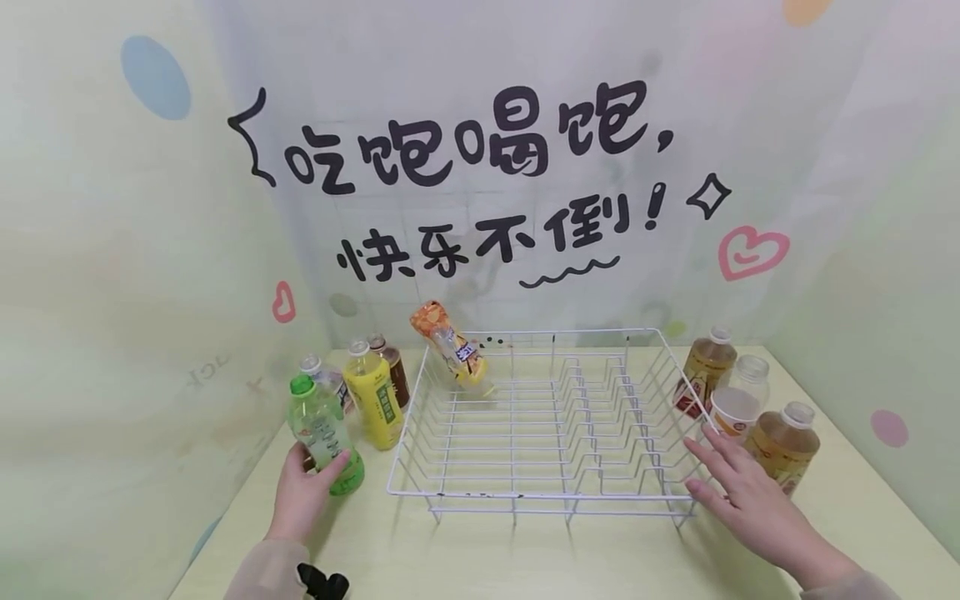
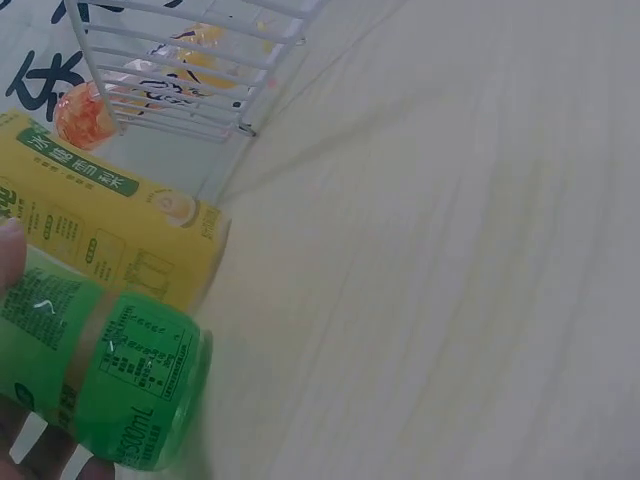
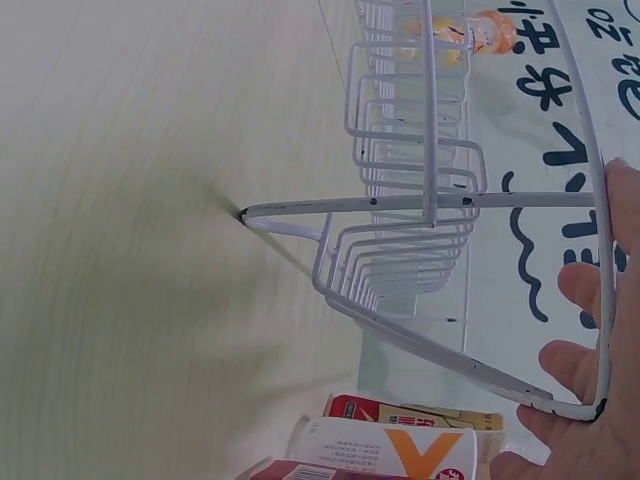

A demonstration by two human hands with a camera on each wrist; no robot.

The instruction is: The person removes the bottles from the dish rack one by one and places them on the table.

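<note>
My left hand (image 1: 298, 498) grips a green plastic drink bottle (image 1: 324, 437) with a green cap. It stands nearly upright, leaning slightly, left of a white wire dish rack (image 1: 540, 497). In the left wrist view the green bottle (image 2: 135, 375) shows its base end beside a yellow-labelled bottle (image 2: 120, 215). My right hand (image 1: 753, 500) rests at the rack's right front corner. The right wrist view has its loosely spread fingers against the rack's rim (image 3: 602, 260). Inside the rack's far left corner, an orange-and-yellow bottle (image 1: 453, 348) leans at a tilt.
Left of the rack stand a yellow bottle (image 1: 372, 400), a dark brown bottle (image 1: 396, 375) and a clear labelled bottle (image 1: 324, 377). At the right are two amber bottles, one at the back (image 1: 708, 367) and one in front (image 1: 786, 446), with a clear bottle (image 1: 738, 400) between. A printed curtain (image 1: 487, 50) hangs behind.
</note>
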